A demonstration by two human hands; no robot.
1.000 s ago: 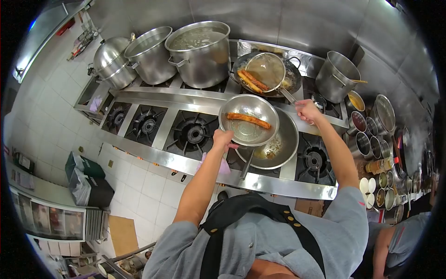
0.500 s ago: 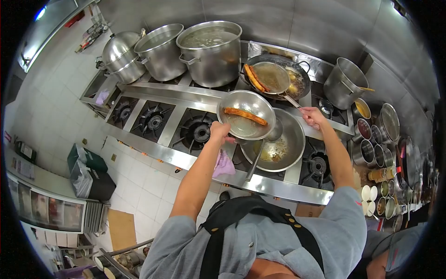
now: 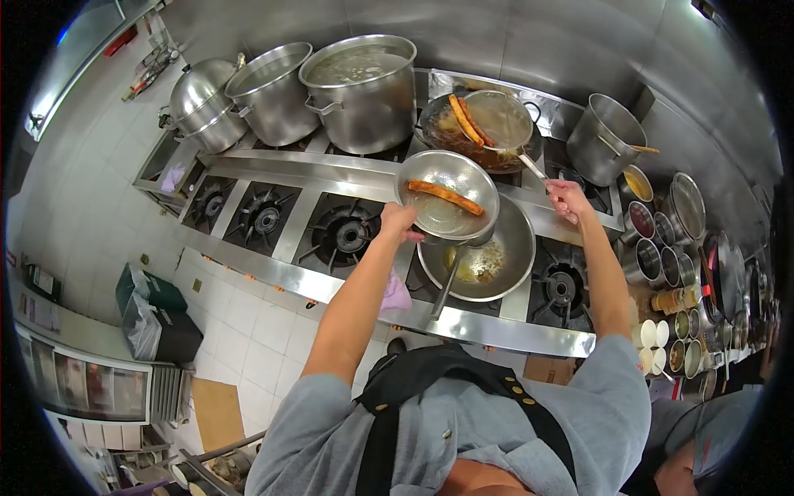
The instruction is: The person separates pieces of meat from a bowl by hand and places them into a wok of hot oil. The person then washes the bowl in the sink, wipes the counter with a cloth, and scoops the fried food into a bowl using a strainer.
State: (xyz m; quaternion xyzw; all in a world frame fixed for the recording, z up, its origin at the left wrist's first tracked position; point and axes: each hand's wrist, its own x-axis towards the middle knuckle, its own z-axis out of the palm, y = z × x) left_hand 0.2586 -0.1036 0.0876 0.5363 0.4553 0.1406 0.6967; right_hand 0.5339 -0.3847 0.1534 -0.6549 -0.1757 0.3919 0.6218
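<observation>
My left hand (image 3: 400, 221) grips the rim of a shiny metal bowl (image 3: 424, 169), which hangs over the near wok. Inside the bowl lies one long golden-brown fried stick (image 3: 445, 198). My right hand (image 3: 568, 201) is closed round the handle of a round strainer (image 3: 506, 124), held above the dark wok (image 3: 437, 122) of oil at the back. Two more long fried sticks rest side by side at the strainer's left edge. Under the bowl, the near wok (image 3: 521, 244) holds a little oil and crumbs, and a ladle (image 3: 445, 285) leans in it, its head partly hidden.
Several large pots, among them a water-filled stockpot (image 3: 364, 112), line the back left. A tall pot (image 3: 608, 145) stands at back right. Unlit burners (image 3: 343, 236) lie left of the bowl. A pink cloth (image 3: 396, 294) hangs at the front edge. Another person's sleeve (image 3: 719, 430) is lower right.
The strainer has risen and shifted right over the dark wok, carrying its two fried sticks. My left hand has moved the bowl slightly right. The view has shifted a little.
</observation>
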